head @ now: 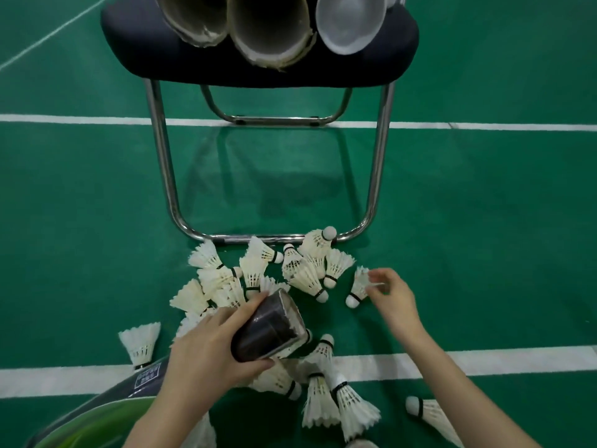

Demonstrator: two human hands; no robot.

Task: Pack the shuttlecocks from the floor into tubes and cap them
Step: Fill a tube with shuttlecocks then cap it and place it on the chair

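My left hand grips a dark tube, held tilted with its open mouth turned up and to the right. My right hand pinches the feather skirt of one white shuttlecock, whose cork points down at the green floor. Several more white shuttlecocks lie heaped on the floor between my hands and the chair, and others lie closer to me across a white court line. One shuttlecock stands alone at the left.
A dark padded chair on chrome legs stands just beyond the pile. On its seat lie two open cardboard tubes and a clear plastic cap. A green bag sits at the bottom left.
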